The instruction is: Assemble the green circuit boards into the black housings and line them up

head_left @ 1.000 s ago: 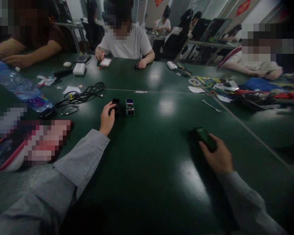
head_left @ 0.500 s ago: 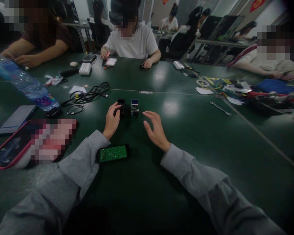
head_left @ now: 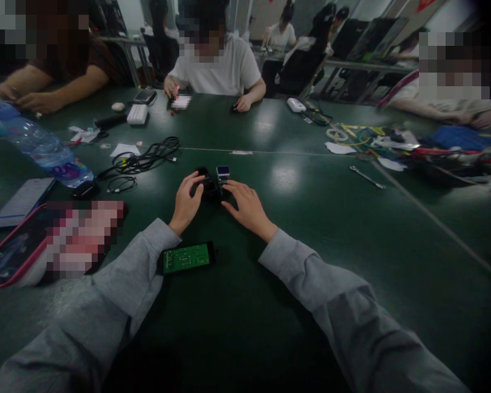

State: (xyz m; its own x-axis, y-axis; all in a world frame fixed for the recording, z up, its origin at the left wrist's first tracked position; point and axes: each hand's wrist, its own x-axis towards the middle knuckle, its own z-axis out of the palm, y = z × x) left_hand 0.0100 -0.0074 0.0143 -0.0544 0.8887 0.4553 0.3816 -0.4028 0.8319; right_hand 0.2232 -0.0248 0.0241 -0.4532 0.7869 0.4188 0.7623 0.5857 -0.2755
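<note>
My left hand (head_left: 185, 201) has its fingers and thumb around the near left side of a black casing (head_left: 208, 185), which looks tilted on the table. Against the casing's right side stands a small electronic module (head_left: 223, 172) with a dark screen and a white frame. My right hand (head_left: 247, 208) is closed about the module's right side; its fingertips and thumb hide the lower part. A green circuit board (head_left: 187, 258) in a dark holder lies nearer to me, beside my left sleeve.
On the left are a water bottle (head_left: 51, 153), a phone in a red case (head_left: 22, 240) and a black cable bundle (head_left: 147, 154). A wrench (head_left: 367, 177) and a heap of wires (head_left: 409, 144) lie at the right. Co-workers sit across the green table (head_left: 311, 229).
My right hand has moved left from beside the module onto it. The black casing has tilted to the right under my left hand, closing the gap to the module.
</note>
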